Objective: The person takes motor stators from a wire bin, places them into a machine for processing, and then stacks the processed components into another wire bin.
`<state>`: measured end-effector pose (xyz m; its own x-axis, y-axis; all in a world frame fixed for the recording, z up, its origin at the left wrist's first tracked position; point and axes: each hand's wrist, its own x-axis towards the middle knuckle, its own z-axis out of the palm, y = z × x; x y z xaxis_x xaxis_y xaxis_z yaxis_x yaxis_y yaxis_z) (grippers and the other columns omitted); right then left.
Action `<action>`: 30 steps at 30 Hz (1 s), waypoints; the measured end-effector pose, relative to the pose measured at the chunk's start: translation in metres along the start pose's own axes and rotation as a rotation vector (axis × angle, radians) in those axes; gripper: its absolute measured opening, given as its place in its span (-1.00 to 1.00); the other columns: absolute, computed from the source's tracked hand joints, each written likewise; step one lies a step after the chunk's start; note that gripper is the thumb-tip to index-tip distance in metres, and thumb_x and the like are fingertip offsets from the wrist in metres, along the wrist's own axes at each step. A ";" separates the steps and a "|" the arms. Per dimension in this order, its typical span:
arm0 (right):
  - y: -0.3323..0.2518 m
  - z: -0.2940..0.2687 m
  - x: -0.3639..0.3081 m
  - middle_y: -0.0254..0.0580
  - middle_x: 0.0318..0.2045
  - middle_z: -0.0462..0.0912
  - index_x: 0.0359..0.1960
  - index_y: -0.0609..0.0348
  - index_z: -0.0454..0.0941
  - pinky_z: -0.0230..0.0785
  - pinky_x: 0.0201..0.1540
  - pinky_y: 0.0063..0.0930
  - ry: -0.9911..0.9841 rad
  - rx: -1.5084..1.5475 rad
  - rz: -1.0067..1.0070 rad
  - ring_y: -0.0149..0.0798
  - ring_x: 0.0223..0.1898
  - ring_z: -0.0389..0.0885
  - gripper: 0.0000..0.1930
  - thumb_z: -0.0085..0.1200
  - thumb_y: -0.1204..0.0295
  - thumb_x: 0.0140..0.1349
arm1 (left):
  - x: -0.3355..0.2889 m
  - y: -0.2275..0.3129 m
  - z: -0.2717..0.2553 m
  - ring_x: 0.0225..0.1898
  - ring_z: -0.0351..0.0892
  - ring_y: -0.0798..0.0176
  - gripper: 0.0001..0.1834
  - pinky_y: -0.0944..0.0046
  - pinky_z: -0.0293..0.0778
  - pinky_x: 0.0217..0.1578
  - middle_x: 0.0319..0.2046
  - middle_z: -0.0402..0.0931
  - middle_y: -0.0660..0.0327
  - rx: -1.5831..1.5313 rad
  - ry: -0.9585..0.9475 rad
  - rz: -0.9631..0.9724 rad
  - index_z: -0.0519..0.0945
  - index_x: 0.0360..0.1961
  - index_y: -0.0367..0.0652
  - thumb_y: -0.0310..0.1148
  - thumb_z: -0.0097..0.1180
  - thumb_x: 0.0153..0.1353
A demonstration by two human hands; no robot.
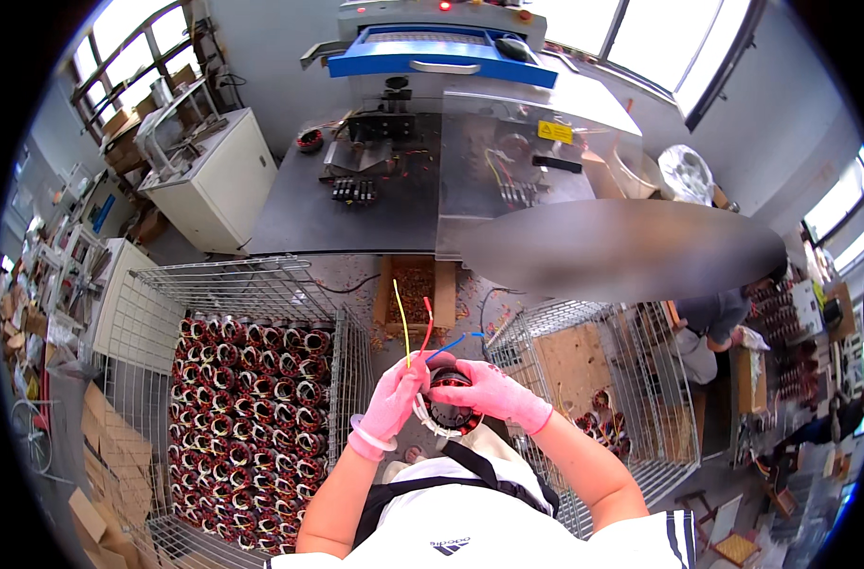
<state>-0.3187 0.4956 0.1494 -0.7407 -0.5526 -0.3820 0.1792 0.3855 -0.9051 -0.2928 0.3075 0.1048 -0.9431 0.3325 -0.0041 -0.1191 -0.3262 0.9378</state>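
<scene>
Both my hands, in pink gloves, are in front of my body around a motor stator [454, 403], a dark ring with copper-red windings and white lacing. My left hand [394, 398] closes on the lead wires at the stator's left side. Out of its fingers rise a yellow wire [401, 313], a red wire [428, 318] and a blue wire [458, 343], their ends free. My right hand [500, 394] wraps the stator's right edge, thumb and fingers on its rim. Part of the stator is hidden by the fingers.
A wire cage [342, 417] at left holds stacked stators [247, 427]; another cage [640, 469] at right holds a few. Ahead stands a machine bench [394, 204] with a blue drawer [441, 64]. Under it is a box of scraps [416, 284]. Another person [711, 322] is at right.
</scene>
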 end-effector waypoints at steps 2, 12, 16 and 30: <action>0.021 -0.004 0.032 -0.37 -0.40 0.59 -0.06 0.26 0.53 0.38 -0.39 -0.59 0.020 0.138 -0.162 -0.54 -0.41 0.49 -0.55 0.16 0.11 0.21 | 0.012 0.005 -0.010 0.00 0.47 0.31 -0.44 0.31 0.34 0.07 0.04 0.48 0.04 0.011 0.037 -0.022 0.44 0.09 -0.36 -0.01 -0.11 0.40; 0.005 -0.094 0.113 -0.52 -0.59 0.46 -0.20 0.15 0.60 0.19 -0.53 -0.67 -0.258 0.324 0.219 -0.58 -0.59 0.39 -0.56 0.13 -0.02 0.23 | 0.102 0.011 -0.027 -0.02 0.51 0.33 -0.54 0.30 0.39 0.02 0.03 0.51 0.20 -0.165 0.098 -0.069 0.45 0.14 -0.32 -0.21 0.03 0.35; 0.004 -0.113 0.137 -0.38 -0.55 0.52 -0.23 0.23 0.54 0.33 -0.52 -0.54 -0.197 0.227 0.036 -0.51 -0.57 0.51 -0.58 0.10 0.05 0.26 | 0.141 0.004 -0.024 -0.08 0.58 0.16 -0.61 0.22 0.44 0.00 -0.11 0.58 0.03 -0.274 0.358 -0.042 0.54 -0.03 -0.35 -0.22 -0.01 0.31; -0.005 -0.168 0.119 0.05 -0.19 0.62 0.01 0.22 0.47 0.45 -0.04 -0.20 0.297 -0.369 -0.414 -0.04 -0.12 0.63 -0.61 0.05 0.20 0.27 | 0.093 0.027 -0.237 -0.46 0.59 0.21 -0.70 0.28 0.59 -0.27 -0.49 0.55 0.17 -0.248 1.267 0.584 0.45 -0.58 -0.11 -0.39 -0.16 0.32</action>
<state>-0.5167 0.5514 0.1398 -0.8584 -0.5027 0.1023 -0.3571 0.4423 -0.8227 -0.4569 0.1196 0.0474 -0.4952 -0.8659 -0.0711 0.4533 -0.3273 0.8291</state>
